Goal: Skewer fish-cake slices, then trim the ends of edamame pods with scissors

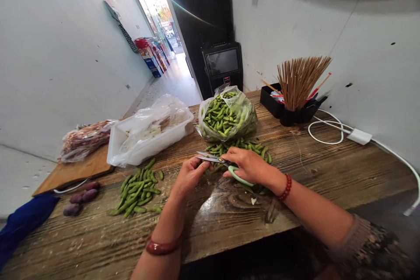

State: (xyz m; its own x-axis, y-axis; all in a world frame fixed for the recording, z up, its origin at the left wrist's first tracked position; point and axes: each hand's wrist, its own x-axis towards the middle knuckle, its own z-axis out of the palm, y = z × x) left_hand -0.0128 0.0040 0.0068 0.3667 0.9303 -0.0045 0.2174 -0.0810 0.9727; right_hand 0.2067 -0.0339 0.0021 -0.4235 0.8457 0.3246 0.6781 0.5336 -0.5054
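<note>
My right hand (249,166) is closed around a pair of scissors (220,159) with pale green handles. The blades point left and are slightly apart. Against the blades, my left hand (193,174) pinches a green soybean pod (208,155), mostly hidden by fingers and steel. Loose pods (244,144) lie spread on the table beyond and beneath my right hand. A clear plastic bag (246,125) full of pods stands just behind them. Left of my left hand is a separate heap of pods (138,190).
The wooden table (210,236) carries a white tub (151,145) covered with plastic, a cutting board (78,174) under a bagged reddish item (87,140), and several purple tubers (82,197). At right stand a black holder (288,117) of sticks (300,81) and a white cable (328,142).
</note>
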